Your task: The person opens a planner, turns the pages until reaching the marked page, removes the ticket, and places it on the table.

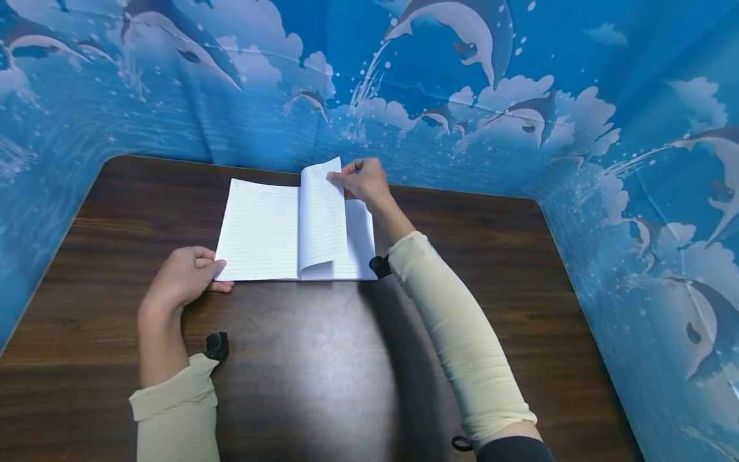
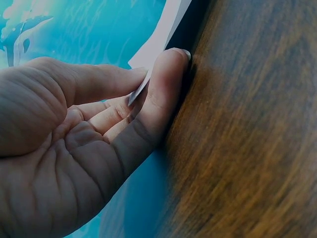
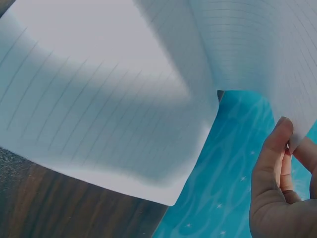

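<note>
An open notebook (image 1: 260, 224) with lined white pages lies on the dark wooden table. My left hand (image 1: 187, 276) pinches its lower left corner, thumb on top and fingers beneath; the left wrist view shows the paper edge between thumb and index finger (image 2: 163, 94). With my right hand (image 1: 366, 183) I pinch the top outer corner of a raised page (image 1: 323, 218), which stands curved up from the middle fold. Below that page the right side of the notebook (image 3: 124, 148) shows, lined and partly shaded. In the right wrist view the page corner sits between thumb and fingertips (image 3: 282, 126).
The brown wooden table (image 1: 312, 372) extends around the notebook, with rounded far corners. A blue dolphin-print cloth (image 1: 358, 77) hangs behind it and along the right side. Pale sleeves (image 1: 456, 327) cover the forearms, and small black devices (image 1: 217, 346) sit near both wrists.
</note>
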`<state>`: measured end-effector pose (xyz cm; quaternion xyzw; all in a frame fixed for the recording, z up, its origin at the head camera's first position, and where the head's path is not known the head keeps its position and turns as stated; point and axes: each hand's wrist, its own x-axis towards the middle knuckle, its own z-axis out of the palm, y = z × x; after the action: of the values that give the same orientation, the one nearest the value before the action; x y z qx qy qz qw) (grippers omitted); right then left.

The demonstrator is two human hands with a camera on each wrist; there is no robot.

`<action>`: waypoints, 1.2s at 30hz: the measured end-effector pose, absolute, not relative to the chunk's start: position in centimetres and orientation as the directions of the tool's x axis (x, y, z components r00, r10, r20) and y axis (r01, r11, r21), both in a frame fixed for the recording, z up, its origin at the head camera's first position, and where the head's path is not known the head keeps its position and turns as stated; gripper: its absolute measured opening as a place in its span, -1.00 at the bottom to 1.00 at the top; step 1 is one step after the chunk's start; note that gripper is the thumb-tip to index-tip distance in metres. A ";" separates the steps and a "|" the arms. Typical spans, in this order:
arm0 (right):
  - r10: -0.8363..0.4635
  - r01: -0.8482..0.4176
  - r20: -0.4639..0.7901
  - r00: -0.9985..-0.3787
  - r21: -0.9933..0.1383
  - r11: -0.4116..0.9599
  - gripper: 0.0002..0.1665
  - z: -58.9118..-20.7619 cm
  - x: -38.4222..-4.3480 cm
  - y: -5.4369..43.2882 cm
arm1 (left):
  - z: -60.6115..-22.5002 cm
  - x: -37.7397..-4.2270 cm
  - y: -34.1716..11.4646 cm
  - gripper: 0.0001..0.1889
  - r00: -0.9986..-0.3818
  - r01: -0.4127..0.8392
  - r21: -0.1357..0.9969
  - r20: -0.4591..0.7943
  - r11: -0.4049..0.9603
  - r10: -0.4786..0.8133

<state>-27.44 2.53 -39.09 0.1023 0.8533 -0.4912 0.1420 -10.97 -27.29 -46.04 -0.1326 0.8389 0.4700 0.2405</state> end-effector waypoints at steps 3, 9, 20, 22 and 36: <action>0.023 0.301 -0.332 -0.943 -0.821 0.485 -0.71 -39.1 -27.3 2.2 | -46.1 -10.9 -27.3 -0.45 -0.848 -0.451 0.725 -0.530 0.520 0.005; -0.016 0.286 -0.327 -0.945 -0.848 0.445 -0.71 -39.1 -27.2 1.3 | -46.2 -10.8 -27.3 -0.45 -0.852 -0.448 0.735 -0.524 0.508 0.007; -0.079 0.289 -0.336 -0.938 -0.890 0.353 -0.75 -38.7 -26.8 -0.7 | -46.3 -10.6 -27.3 -0.49 -0.858 -0.437 0.751 -0.513 0.495 0.021; -0.091 0.293 -0.343 -0.935 -0.891 0.347 -0.75 -38.7 -26.7 -1.1 | -46.4 -10.6 -27.3 -0.48 -0.862 -0.431 0.756 -0.506 0.493 0.023; -0.146 0.295 -0.342 -0.928 -0.917 0.270 -0.76 -38.3 -26.4 -3.2 | -46.1 -11.0 -27.3 -0.49 -0.865 -0.435 0.763 -0.501 0.478 0.013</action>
<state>-26.45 -3.21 -38.33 0.0480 0.7755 -0.6024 0.1831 -10.96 -27.27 -46.07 -0.1274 0.8292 0.4950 0.2262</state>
